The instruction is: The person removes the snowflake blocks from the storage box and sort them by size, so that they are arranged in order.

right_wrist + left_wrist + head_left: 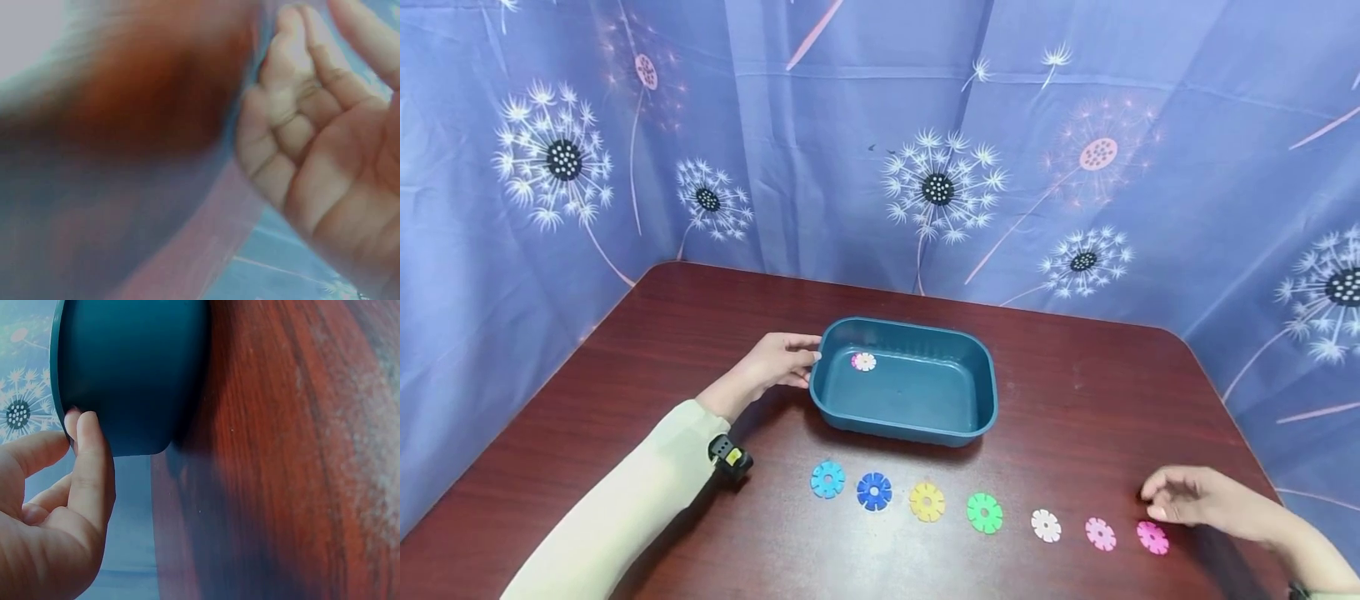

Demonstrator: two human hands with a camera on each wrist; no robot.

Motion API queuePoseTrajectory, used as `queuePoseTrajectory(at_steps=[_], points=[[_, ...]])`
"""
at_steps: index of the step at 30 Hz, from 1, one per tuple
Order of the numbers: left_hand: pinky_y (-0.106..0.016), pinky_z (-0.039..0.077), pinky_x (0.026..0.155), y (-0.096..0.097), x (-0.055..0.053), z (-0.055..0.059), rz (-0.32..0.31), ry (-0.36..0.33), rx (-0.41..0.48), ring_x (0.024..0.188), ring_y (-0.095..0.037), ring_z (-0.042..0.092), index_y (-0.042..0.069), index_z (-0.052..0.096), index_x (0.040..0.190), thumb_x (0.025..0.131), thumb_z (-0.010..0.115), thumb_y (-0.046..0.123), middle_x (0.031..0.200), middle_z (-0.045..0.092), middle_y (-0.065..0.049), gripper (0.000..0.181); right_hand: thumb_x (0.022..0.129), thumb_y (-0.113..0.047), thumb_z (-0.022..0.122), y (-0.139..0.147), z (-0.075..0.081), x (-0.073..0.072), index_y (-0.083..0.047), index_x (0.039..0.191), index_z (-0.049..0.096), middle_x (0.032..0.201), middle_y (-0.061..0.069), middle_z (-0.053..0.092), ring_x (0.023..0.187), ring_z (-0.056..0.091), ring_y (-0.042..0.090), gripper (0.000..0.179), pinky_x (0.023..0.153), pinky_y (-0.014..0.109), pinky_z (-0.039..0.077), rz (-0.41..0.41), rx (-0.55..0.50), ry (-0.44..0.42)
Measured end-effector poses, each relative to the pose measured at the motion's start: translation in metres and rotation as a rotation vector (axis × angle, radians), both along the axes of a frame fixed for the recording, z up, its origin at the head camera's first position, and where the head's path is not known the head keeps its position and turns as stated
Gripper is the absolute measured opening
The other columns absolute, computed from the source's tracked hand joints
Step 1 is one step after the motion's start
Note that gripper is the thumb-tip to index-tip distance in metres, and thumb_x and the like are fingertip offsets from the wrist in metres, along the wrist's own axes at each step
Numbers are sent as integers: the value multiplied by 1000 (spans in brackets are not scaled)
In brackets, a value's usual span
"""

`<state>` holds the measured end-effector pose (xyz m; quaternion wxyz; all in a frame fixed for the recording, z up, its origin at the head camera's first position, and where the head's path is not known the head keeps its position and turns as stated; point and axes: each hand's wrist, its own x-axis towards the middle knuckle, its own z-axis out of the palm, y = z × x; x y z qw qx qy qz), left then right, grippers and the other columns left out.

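Observation:
My left hand (781,360) holds the left end of a blue-green plastic tub (902,432), fingertips at its rim. Up close in the left wrist view, the fingers (90,450) lie against the tub's outer wall (134,375). Over the table's right side, my right hand (1198,498) hangs with loosely curled fingers, just beyond a hot-pink notched disc (1152,538). Its palm and fingers (294,69) show nothing held. Inside the tub, a whitish disc (865,362) overlaps a pink one (854,361) near the left back corner.
A row along the front holds a light blue disc (827,479), a dark blue one (875,492), a yellow one (927,502), a green one (984,512), a white one (1046,526) and a light pink one (1101,534). A dandelion-print curtain (850,167) borders the brown table (1075,392).

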<state>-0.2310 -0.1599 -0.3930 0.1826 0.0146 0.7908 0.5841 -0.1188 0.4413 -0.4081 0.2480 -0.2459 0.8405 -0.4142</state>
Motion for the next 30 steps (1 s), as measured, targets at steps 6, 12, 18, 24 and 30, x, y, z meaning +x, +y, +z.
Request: queuePoseTrajectory(at_steps=[6,12,18,24,30], points=[[-19,62,64,-2,0,0,-1,-6,-6,62,-5,63,-7,46,149,101,60,10,71,65,1,53,99,-8,62,-46,42,-33,-4,119,66,109,-21,70,99,61,-10,20,77,18,53,-180,151,201],[-19,61,64,0,0,-2,2,-7,4,61,-5,63,-7,47,149,101,60,9,70,63,1,52,98,-16,67,-126,94,-77,-3,126,67,115,-13,74,105,66,-4,30,85,20,56,-71,130,197],[-19,62,65,1,0,1,6,-3,-3,62,-5,63,-6,48,149,101,60,10,72,65,0,51,98,-15,67,-203,113,-119,3,133,61,129,23,68,110,68,5,40,95,24,58,107,99,51],[-19,61,64,2,0,0,5,-7,6,61,-5,62,-6,48,148,101,60,9,71,64,1,51,99,-15,65,-266,107,-155,5,140,56,137,26,63,122,66,25,47,102,35,57,198,166,-38],[-19,61,63,2,0,-2,15,-4,5,60,-5,62,-6,49,148,101,60,9,69,64,1,50,101,-15,62,-309,93,-177,6,146,50,144,26,57,131,60,29,51,111,44,53,265,224,-138]])
